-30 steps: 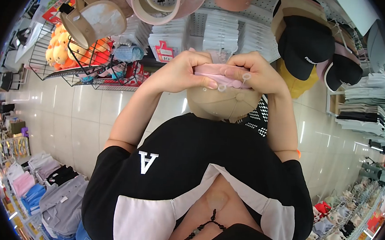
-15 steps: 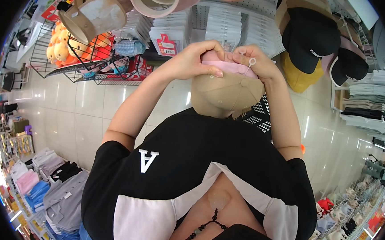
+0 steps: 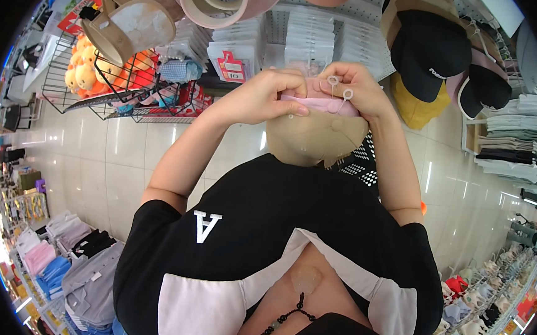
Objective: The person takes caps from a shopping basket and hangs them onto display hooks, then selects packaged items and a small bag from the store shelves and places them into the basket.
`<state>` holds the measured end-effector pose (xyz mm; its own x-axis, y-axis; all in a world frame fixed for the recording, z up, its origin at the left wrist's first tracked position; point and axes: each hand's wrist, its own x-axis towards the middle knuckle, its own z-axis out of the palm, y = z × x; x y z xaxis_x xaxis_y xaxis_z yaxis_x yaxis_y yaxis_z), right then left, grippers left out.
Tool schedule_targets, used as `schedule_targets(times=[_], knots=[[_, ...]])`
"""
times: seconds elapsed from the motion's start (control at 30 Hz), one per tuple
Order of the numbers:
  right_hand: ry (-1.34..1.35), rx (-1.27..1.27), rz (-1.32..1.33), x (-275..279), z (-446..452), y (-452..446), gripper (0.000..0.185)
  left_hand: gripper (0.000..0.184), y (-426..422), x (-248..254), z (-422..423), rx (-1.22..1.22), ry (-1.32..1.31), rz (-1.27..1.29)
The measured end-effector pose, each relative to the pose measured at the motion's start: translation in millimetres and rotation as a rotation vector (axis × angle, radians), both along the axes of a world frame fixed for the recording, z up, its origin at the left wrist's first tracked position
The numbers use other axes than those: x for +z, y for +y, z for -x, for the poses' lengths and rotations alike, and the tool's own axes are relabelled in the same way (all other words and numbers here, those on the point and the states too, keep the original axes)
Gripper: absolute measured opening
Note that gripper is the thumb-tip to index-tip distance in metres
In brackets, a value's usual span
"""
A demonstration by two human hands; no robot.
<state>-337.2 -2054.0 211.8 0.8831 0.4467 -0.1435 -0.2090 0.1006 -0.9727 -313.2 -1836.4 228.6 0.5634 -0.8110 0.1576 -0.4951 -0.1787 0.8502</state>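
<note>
Both hands are in front of my chest, holding two nested caps. The tan cap (image 3: 311, 136) has its rounded crown toward me. A pink cap (image 3: 322, 105) shows along its upper edge. My left hand (image 3: 272, 94) grips the left side of the rims, thumb on the near side and fingers curled over. At the right side my right hand (image 3: 355, 89) is closed with fingers and thumb on the pink cap. Two small white plastic rings, the upper ring (image 3: 332, 80) and the lower ring (image 3: 348, 94), hang near its fingers. My fingertips are partly hidden by fabric.
Behind the hands, clear plastic packets (image 3: 310, 36) hang on a rack. Black caps (image 3: 431, 51) hang right and a wire basket of plush toys (image 3: 91, 71) stands left. A black perforated basket (image 3: 364, 158) is partly hidden behind the tan cap. Folded clothes (image 3: 516, 144) are stacked at far right.
My right fingers have shifted slightly on the pink cap, and a second white ring shows beside them. The tan cap has tipped a little, with more pink fabric visible above it.
</note>
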Motion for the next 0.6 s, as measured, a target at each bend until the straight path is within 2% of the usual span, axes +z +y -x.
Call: schedule_targets(times=[0.07,0.23,0.3,0.33,0.4,0.43,0.5,0.6], knots=[[-0.097,-0.147,0.024,13,7,8,0.009,0.026,1,2,3,0.005,-0.028,0.004],[-0.214,-0.199,0.028,19,9,15,0.011,0.024,4,13,13,0.006,-0.026,-0.016],[-0.257,-0.208,0.062,21,9,14,0.012,0.024,3,17,20,0.063,-0.044,0.155],[-0.251,-0.214,0.099,22,11,13,0.012,0.024,4,16,21,0.064,-0.046,0.157],[-0.248,-0.221,0.135,24,12,14,0.012,0.024,6,12,23,0.131,-0.290,0.202],[-0.260,-0.243,0.128,24,11,15,0.012,0.024,6,14,24,0.131,-0.293,0.201],[-0.276,-0.267,0.120,24,9,15,0.013,0.024,6,22,27,0.152,-0.554,0.187],[-0.297,-0.311,0.122,21,-4,8,0.013,0.023,6,24,31,0.121,-0.668,0.169]])
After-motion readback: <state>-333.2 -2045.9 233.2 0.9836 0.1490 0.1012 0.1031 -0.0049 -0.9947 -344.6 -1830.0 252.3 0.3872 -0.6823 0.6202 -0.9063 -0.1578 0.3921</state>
